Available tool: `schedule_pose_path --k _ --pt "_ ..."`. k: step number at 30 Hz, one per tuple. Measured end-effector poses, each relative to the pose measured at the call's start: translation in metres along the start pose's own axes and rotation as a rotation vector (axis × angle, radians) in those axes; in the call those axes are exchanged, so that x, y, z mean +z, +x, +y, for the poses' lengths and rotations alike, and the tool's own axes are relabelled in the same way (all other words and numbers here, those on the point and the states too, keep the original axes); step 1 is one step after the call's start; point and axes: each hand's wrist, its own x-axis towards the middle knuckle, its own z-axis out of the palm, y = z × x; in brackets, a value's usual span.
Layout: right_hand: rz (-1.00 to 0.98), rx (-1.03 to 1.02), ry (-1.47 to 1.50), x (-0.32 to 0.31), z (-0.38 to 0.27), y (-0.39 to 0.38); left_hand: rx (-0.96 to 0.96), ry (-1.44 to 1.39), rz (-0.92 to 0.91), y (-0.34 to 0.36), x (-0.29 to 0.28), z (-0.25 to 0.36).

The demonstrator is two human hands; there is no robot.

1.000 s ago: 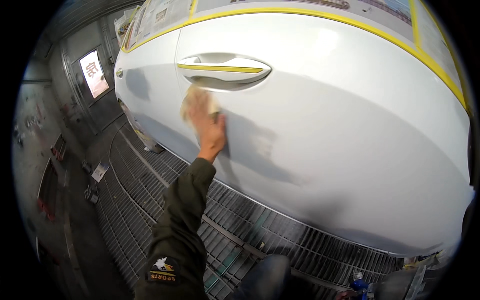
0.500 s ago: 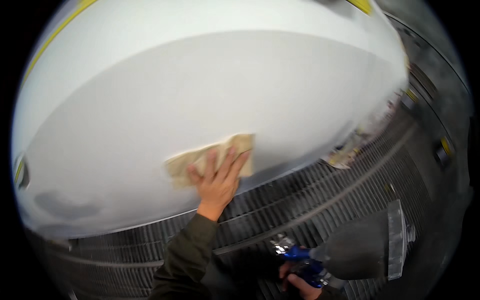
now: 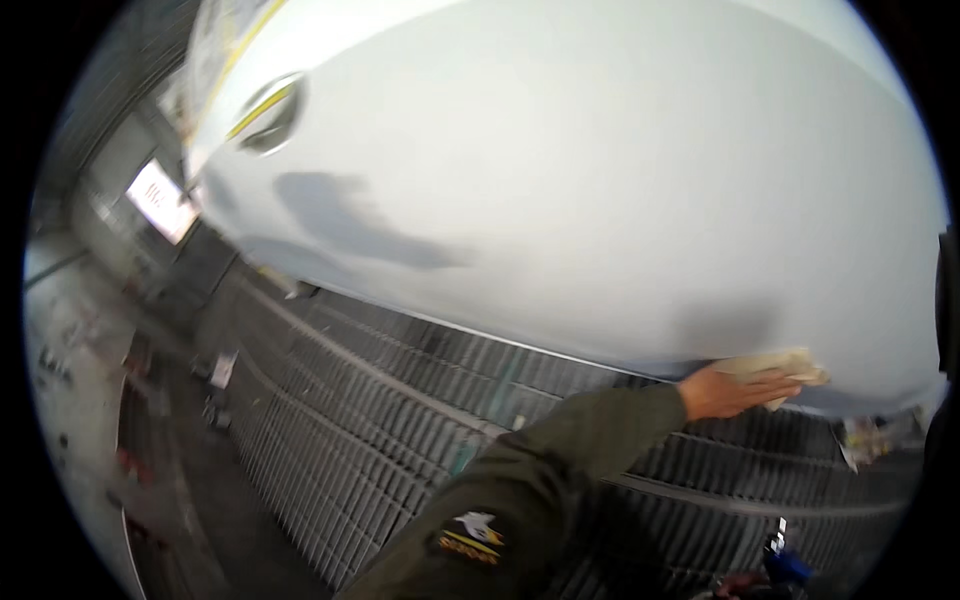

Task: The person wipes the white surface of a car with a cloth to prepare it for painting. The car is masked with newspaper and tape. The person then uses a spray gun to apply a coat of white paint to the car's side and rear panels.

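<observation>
A large, curved white car-body panel (image 3: pixel 600 180), probably a bumper, fills the upper part of the view, with grey shaded patches on it. Near its lower edge at the right, my left hand (image 3: pixel 730 392) presses a folded tan wiping cloth (image 3: pixel 800 366) against the surface, fingers laid over it. The dark olive sleeve (image 3: pixel 520 480) of that arm crosses from the lower middle. At the bottom right edge, my right hand (image 3: pixel 735 586) is mostly cut off, closed on a blue spray gun (image 3: pixel 787 566) with a shiny metal tip. The gun's cup lies outside the picture.
Slatted metal floor grating (image 3: pixel 350 400) runs below the panel. Yellow masking tape (image 3: pixel 258 113) crosses a round recess at the panel's left. A bright lit rectangle (image 3: pixel 162 200) stands at the far left. Crumpled masking material (image 3: pixel 880 438) hangs under the panel's right end.
The view has swung left along the panel, so my left hand with the cloth now appears farther right. The spray gun has slid mostly out at the bottom right.
</observation>
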Motion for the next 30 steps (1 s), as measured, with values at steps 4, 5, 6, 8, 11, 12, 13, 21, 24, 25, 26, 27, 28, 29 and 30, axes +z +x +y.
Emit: schedule_pose_path --k 4,5,6,8,11,12,13,21,24,25,26,27,28,29,30 --pt "0.014 0.034 -0.128 0.005 0.002 0.010 -0.326 0.392 -0.192 -0.169 -0.109 -0.126" --pt "-0.051 0.078 -0.152 0.004 0.001 0.023 -0.486 0.397 -0.051 -0.214 -0.144 -0.170" --pt "-0.097 0.137 -0.165 0.006 0.000 0.023 -0.632 0.418 0.081 -0.255 -0.176 -0.205" --pt "-0.043 0.155 -0.187 0.009 0.011 0.023 -0.876 0.478 0.257 -0.319 -0.245 -0.263" --pt "0.083 0.256 -0.233 0.001 0.012 0.021 -1.411 -0.155 0.911 -0.363 -0.279 -0.334" --pt "0.146 0.315 -0.221 -0.018 0.008 0.017 -1.457 -0.321 1.056 -0.372 -0.266 -0.345" --pt "0.202 0.380 -0.196 -0.036 0.004 0.016 -1.491 -0.482 1.192 -0.382 -0.250 -0.352" --pt "0.125 0.081 -0.103 0.049 0.001 0.006 -1.566 -0.521 0.926 -0.197 -0.090 -0.124" --pt "0.394 0.090 -0.150 0.070 -0.010 0.012 -1.105 -0.211 0.714 -0.160 -0.005 -0.047" --pt "0.415 0.099 -0.119 0.057 -0.011 0.000 -0.902 -0.036 0.571 -0.132 0.017 -0.013" --pt "0.336 0.119 -0.073 0.038 -0.012 -0.010 -0.736 0.085 0.422 -0.104 0.032 0.010" --pt "0.252 0.136 -0.037 0.025 -0.012 -0.022 -0.582 0.164 0.297 -0.074 0.042 0.029" --pt "0.332 0.166 -0.025 0.021 -0.019 -0.030 -0.415 0.239 0.186 -0.048 0.053 0.047" --pt "0.405 0.129 0.021 0.024 -0.025 -0.033 -0.352 -0.014 -0.004 -0.018 0.056 0.060" --pt "0.450 0.126 0.040 0.022 -0.030 -0.040 -0.336 -0.270 -0.201 0.010 0.059 0.070"
